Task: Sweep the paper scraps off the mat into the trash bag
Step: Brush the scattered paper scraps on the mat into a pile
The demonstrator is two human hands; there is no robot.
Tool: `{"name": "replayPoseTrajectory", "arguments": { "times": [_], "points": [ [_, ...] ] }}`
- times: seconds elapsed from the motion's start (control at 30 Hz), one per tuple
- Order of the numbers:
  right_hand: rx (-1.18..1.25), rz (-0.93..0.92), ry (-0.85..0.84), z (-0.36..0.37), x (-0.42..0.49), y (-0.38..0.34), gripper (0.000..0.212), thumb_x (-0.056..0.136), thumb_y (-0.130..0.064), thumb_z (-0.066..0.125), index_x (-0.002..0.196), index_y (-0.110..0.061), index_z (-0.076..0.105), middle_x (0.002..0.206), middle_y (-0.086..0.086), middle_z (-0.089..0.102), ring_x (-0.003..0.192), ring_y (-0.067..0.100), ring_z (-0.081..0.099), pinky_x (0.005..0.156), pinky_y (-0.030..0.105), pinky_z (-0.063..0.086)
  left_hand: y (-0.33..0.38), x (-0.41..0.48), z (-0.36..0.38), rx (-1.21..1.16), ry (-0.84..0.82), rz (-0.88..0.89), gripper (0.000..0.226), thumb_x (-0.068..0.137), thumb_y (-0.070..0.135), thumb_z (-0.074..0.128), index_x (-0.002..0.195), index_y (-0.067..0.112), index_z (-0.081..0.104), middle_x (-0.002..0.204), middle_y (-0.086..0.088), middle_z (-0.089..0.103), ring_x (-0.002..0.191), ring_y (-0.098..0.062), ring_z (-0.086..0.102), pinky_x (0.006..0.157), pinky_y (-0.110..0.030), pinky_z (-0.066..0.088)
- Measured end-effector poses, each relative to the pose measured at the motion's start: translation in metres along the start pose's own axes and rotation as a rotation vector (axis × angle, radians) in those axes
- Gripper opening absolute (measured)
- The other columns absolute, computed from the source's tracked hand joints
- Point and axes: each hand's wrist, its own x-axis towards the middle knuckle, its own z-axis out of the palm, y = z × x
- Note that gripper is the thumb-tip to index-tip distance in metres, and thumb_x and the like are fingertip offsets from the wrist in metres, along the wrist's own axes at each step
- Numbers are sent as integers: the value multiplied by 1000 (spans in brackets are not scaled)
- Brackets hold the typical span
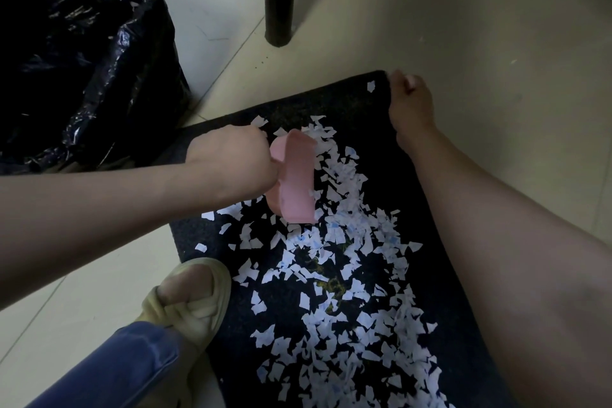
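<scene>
The mat (390, 169) lies under both grips, its far corner clasped by the right grip (410, 103). The bag (82, 60) stands open just left of the left grip (231, 159). Scraps (334, 235) cover the mat between the grips and nearer the person. The left grip is fisted round a pink brush (294, 179) among the scraps.

No legible text, brand, number or sign. Paper scraps (334, 235) across mat (298, 103), centre toward 5 o'clock: faint blue print marks on some pieces, too small and blurred to read.
</scene>
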Motion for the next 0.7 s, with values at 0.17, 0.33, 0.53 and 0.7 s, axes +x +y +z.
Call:
{"name": "replayPoseTrajectory", "arguments": {
  "times": [0.17, 0.33, 0.53, 0.7],
  "points": [
    [-130, -84, -16, -16, -14, -8, 38, 102, -32, 45, 80, -4, 59, 66, -8, 66, 68, 5, 68, 77, 27, 58, 3, 2, -2, -13, -13, -13, 16, 80, 26, 52, 82, 19, 66, 72, 0, 60, 61, -19, 53, 48, -20, 29],
    [-192, -110, 463, -39, -13, -3, 44, 101, -40, 39, 100, -4, 64, 91, 0, 69, 79, 2, 60, 58, 2, 32, 11, 1, -4, 2, 6, -11, 14, 80, 27, 51, 81, 18, 62, 66, 0, 50, 60, -21, 48, 46, -21, 25],
    [-126, -9, 253, -30, -3, 25, 36, 98, -44, 48, 96, -11, 62, 80, -11, 66, 84, 7, 66, 84, 22, 47, 9, -3, -3, 17, -13, 6, 22, 81, 33, 49, 77, 15, 61, 66, -1, 53, 67, -25, 54, 49, -22, 28],
    [-152, -75, 386, -40, -8, 15, 48, 95, -58, 42, 101, -15, 63, 106, 11, 71, 100, 24, 66, 82, 22, 44, 11, -1, -5, 17, -26, -14, 21, 82, 34, 51, 79, 17, 64, 66, -1, 53, 62, -23, 53, 49, -22, 30]
  ]
}}
